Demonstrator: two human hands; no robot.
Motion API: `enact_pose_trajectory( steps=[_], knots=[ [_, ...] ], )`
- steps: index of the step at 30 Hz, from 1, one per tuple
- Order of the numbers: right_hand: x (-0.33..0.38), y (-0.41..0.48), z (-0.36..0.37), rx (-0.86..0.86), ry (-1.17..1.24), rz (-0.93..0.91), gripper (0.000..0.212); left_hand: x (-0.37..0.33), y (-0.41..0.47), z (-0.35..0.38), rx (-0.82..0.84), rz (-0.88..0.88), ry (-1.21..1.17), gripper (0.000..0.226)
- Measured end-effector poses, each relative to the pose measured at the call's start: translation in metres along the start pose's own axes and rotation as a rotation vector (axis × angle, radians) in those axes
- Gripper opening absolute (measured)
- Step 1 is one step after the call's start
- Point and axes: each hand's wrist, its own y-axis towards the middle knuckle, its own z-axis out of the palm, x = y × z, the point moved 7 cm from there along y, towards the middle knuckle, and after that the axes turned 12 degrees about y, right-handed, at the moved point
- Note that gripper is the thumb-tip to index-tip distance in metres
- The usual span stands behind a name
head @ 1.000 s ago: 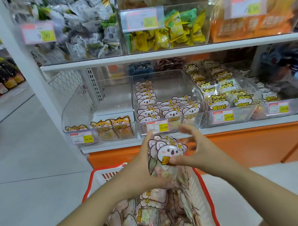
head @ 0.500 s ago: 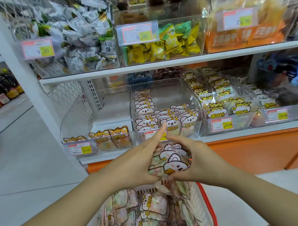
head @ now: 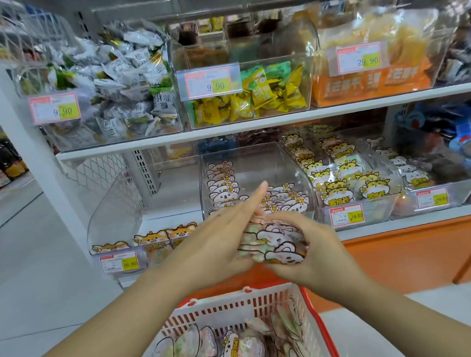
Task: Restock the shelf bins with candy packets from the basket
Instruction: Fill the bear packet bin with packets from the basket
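Facing: white shelf unit (head: 227, 132) on an orange base (head: 407, 254), pale shop floor (head: 30, 268).
Around: clear plastic bins with price tags; part-filled middle bin (head: 255, 161) just behind the hands.
Packets: glossy animal-shaped candy packets (head: 270, 240), held above the red-rimmed slotted basket (head: 234, 310).
Hands: right hand (head: 324, 256) grips the packets; left hand (head: 218, 242) flat against them, fingers straight.

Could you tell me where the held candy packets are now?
In the head view the candy packets sit centre frame, between the left hand and right hand, above the basket, before the lower shelf's middle bin.
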Motion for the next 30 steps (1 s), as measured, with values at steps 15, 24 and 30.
enact_pose_trajectory(
  steps=[15,24,30],
  knots=[
    [-0.022,0.096,-0.048,-0.193,-0.478,-0.095,0.076,0.108,0.055,0.000,-0.047,-0.334,0.139,0.046],
    [-0.075,0.178,-0.039,-0.090,-0.807,0.124,0.058,0.138,0.110,0.039,0.082,-0.270,0.240,0.042],
    [-0.120,0.228,-0.020,0.221,-0.929,0.382,0.062,0.146,0.133,0.057,0.122,-0.214,0.229,0.039]
  ],
)
